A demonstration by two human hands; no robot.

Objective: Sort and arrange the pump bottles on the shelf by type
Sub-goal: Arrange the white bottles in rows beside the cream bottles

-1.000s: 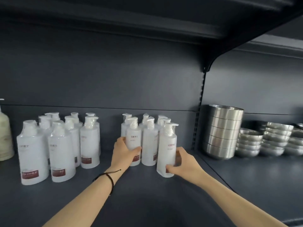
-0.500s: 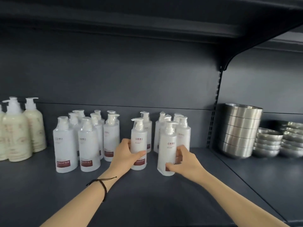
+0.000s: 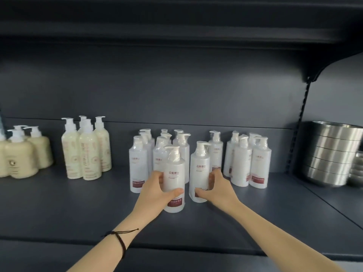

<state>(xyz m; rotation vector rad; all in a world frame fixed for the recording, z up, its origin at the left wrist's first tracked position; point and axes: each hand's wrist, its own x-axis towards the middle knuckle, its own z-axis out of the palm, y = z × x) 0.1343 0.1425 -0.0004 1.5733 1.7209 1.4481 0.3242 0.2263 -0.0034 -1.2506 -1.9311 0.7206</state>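
My left hand grips a white pump bottle with a dark red label, upright near the shelf's front. My right hand holds a second white pump bottle just to its right, tilted slightly. Behind them stand a left cluster of several white bottles and a right cluster, with one white bottle between. Tall cream pump bottles stand further left. Squat cream pump bottles sit at the far left.
The dark grey shelf has a back panel and another shelf overhead. Stacked steel bowls fill the neighbouring bay on the right, past a slotted upright.
Both hands have drawn their bottles forward and left, away from the right cluster. The view has swung left, bringing the cream bottles into sight.
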